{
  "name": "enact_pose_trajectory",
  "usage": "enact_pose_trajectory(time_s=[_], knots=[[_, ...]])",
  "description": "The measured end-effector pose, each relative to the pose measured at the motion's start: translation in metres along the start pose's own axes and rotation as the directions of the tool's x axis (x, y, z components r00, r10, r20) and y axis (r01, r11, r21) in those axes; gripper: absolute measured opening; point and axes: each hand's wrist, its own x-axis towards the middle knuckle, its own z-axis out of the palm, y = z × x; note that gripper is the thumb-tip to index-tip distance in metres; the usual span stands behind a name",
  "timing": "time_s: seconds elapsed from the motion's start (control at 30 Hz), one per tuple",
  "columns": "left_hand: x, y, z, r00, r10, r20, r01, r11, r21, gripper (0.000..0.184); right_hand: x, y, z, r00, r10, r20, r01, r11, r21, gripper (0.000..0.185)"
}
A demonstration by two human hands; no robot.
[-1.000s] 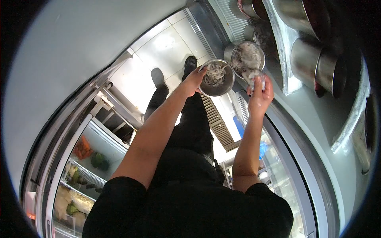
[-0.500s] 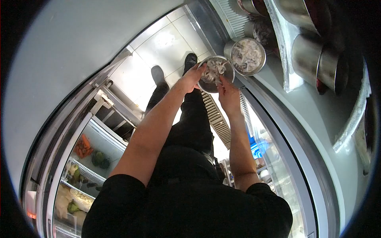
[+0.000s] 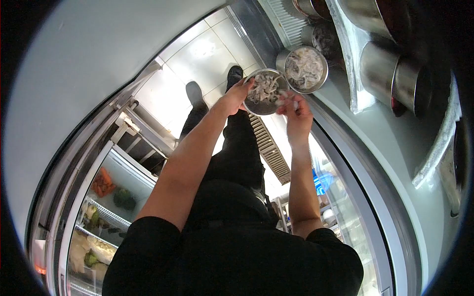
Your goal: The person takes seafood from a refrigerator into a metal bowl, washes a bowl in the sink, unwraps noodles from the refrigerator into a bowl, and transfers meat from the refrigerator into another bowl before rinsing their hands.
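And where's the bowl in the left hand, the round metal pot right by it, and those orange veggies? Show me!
Bowl point(image 3: 259, 107): head view, on its bare inside surface.
Metal pot point(image 3: 281, 61): head view, on its outer side wall.
Orange veggies point(image 3: 102, 184): head view, middle of the pile.

Strips point(image 3: 264, 89) lie in the bowl point(image 3: 260, 108), just left of the front pot point(image 3: 281, 63), with another pot point(image 3: 307, 36) behind.

The bowl point(image 3: 260, 108) is silvery grey, its strips of food point(image 3: 265, 88) whitish (with darker grey patches). The shirt point(image 3: 232, 261) is black. Thin grey lines grid the white floor point(image 3: 197, 56).
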Motion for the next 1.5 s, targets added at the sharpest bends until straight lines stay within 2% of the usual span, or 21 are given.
enact_pose_trajectory(time_s=[0.1, 0.2, 0.3, 0.4, 0.5, 0.6, 0.7, 0.77, 0.83, 0.87, 0.9, 0.93, 1.0, 1.1, 1.2, 1.23, 1.3, 1.37, 1.5], knots=[[0.003, -0.002, -0.001, 1.000, -0.008, 0.000, 0.008, 1.000, 0.004, 0.057, 0.035, -0.015, -0.006, 0.995, 0.056, -0.077, -0.019, 0.911, 0.412, 0.020], [0.002, -0.002, 0.000, 1.000, -0.003, 0.028, 0.004, 1.000, -0.016, 0.058, 0.093, -0.010, -0.010, 0.976, 0.002, -0.219, 0.125, 0.817, 0.563, 0.021], [0.005, -0.004, -0.001, 1.000, -0.027, -0.010, 0.026, 1.000, -0.012, 0.059, 0.151, -0.010, -0.014, 0.924, -0.040, -0.381, 0.275, 0.761, 0.587, 0.024], [0.007, -0.006, -0.006, 1.000, -0.021, -0.011, 0.021, 1.000, -0.012, 0.060, 0.187, -0.038, -0.025, 0.882, -0.088, -0.463, 0.351, 0.778, 0.521, 0.028], [0.002, -0.006, -0.003, 1.000, -0.021, -0.007, 0.021, 1.000, -0.022, 0.061, 0.214, -0.047, -0.036, 0.857, -0.222, -0.465, 0.463, 0.728, 0.506, 0.030], [-0.004, 0.000, 0.002, 1.000, -0.020, -0.015, 0.020, 0.999, -0.039, 0.061, 0.211, -0.049, -0.041, 0.910, -0.193, -0.366, 0.352, 0.828, 0.437, 0.028], [0.003, -0.006, -0.001, 1.000, -0.023, -0.020, 0.022, 0.998, -0.051, 0.060, 0.145, -0.052, -0.020, 0.961, -0.120, -0.247, 0.198, 0.926, 0.320, 0.022], [0.005, -0.007, -0.002, 0.999, -0.026, -0.035, 0.025, 0.999, -0.038, 0.059, 0.093, -0.042, -0.002, 0.973, -0.189, -0.134, 0.216, 0.951, 0.223, 0.019], [0.001, -0.005, 0.000, 0.999, -0.028, -0.021, 0.027, 0.999, -0.042, 0.058, 0.050, -0.027, 0.012, 0.985, -0.172, 0.018, 0.171, 0.984, 0.045, 0.024], [0.000, -0.003, 0.001, 1.000, -0.028, -0.014, 0.027, 0.999, -0.041, 0.057, 0.033, -0.023, 0.019, 0.989, -0.119, 0.083, 0.134, 0.967, -0.217, 0.026], [0.001, -0.004, 0.000, 1.000, -0.007, 0.008, 0.007, 0.999, -0.053, 0.056, 0.023, -0.016, 0.022, 0.990, -0.049, 0.132, 0.106, 0.879, -0.465, 0.028], [0.003, -0.007, -0.003, 0.999, 0.014, 0.029, -0.012, 0.998, -0.065, 0.056, 0.024, 0.002, 0.021, 0.906, -0.293, 0.307, 0.422, 0.546, -0.724, 0.032], [0.008, -0.012, -0.006, 0.998, 0.037, 0.051, -0.033, 0.996, -0.080, 0.055, 0.017, 0.018, 0.021, 0.889, -0.345, 0.301, 0.436, 0.439, -0.786, 0.031], [0.009, -0.017, -0.007, 0.999, 0.024, 0.034, -0.021, 0.997, -0.080, 0.053, 0.016, 0.012, 0.019, 0.932, -0.343, 0.114, 0.322, 0.645, -0.693, 0.026], [0.002, -0.006, 0.000, 1.000, 0.007, 0.022, -0.005, 0.998, -0.062, 0.054, 0.018, -0.007, 0.013, 0.977, -0.204, 0.066, 0.208, 0.819, -0.536, 0.026], [-0.002, -0.005, 0.001, 1.000, 0.007, 0.021, -0.005, 0.998, -0.062, 0.054, 0.022, -0.008, 0.011, 0.987, -0.153, 0.047, 0.154, 0.834, -0.530, 0.023], [-0.005, 0.000, 0.003, 1.000, -0.003, 0.001, 0.003, 0.998, -0.056, 0.054, 0.026, -0.015, 0.007, 0.998, -0.064, 0.019, 0.066, 0.964, -0.257, 0.020], [-0.006, 0.001, 0.004, 0.999, -0.029, -0.035, 0.027, 0.999, -0.045, 0.055, 0.030, -0.027, 0.001, 0.999, -0.025, 0.027, 0.025, 0.999, -0.026, 0.019], [-0.006, 0.000, 0.005, 1.000, -0.012, -0.029, 0.011, 0.999, -0.048, 0.057, 0.049, -0.063, 0.003, 0.978, -0.115, -0.174, 0.141, 0.979, 0.145, 0.018]])
